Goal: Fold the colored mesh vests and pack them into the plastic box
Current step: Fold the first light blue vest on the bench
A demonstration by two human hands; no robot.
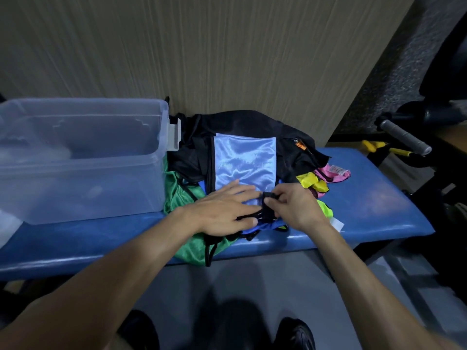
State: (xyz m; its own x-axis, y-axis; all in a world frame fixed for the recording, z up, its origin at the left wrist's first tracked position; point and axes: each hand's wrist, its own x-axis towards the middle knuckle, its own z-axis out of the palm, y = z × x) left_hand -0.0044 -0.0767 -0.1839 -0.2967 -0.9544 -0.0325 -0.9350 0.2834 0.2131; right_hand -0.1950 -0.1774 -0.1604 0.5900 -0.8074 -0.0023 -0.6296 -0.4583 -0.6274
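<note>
The light blue vest (243, 160) lies flat on top of the heap of vests on the blue desk (374, 198), just right of the plastic box (83, 157), whose inside is too hazy to read. The left hand (222, 210) presses down on the vest's near edge with its fingers (249, 192) straight and spread, while the right hand (294, 204) pinches the black trim (270, 195) at that edge between thumb and curled fingers. The risk lies in the slippery fabric and the loose pile beneath: if the pressing hand lifts too soon, the fold may slide open. The black straps could also snag on the green vest (182, 198) or the yellow vest (312, 183) under it and drag them along toward the desk's front edge.
</note>
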